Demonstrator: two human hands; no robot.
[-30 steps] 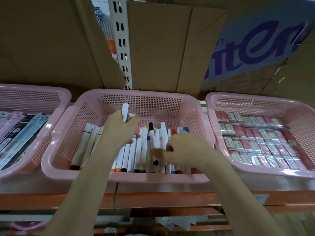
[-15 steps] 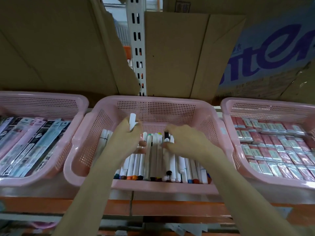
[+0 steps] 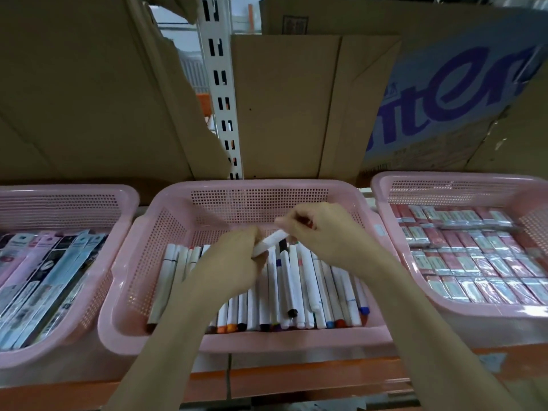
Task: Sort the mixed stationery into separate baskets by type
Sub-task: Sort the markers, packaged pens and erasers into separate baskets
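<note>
Both hands work above the middle basket, a pink perforated one on the orange shelf. Left hand is curled closed around the lower end of a white marker; the barrel slants up and to the right out of the fist. Right hand is narrowed to a pinch, fingertips meeting at the marker's upper end (whether they grip the cap or only touch it cannot be told; that part is blurred). The held marker is raised clear of the row of markers, which lies flat on the basket floor directly under and in front of both hands, barrels running front to back, coloured caps lined along the near wall. A few markers at the left of the row lie slightly fanned. Left basket holds long flat packaged items, stacked leaning. Right basket holds small wrapped red-and-white packs in neat rows. Both side baskets sit just beside the middle one, rims nearly touching. Behind the baskets stand cardboard boxes and a white slotted upright.
</note>
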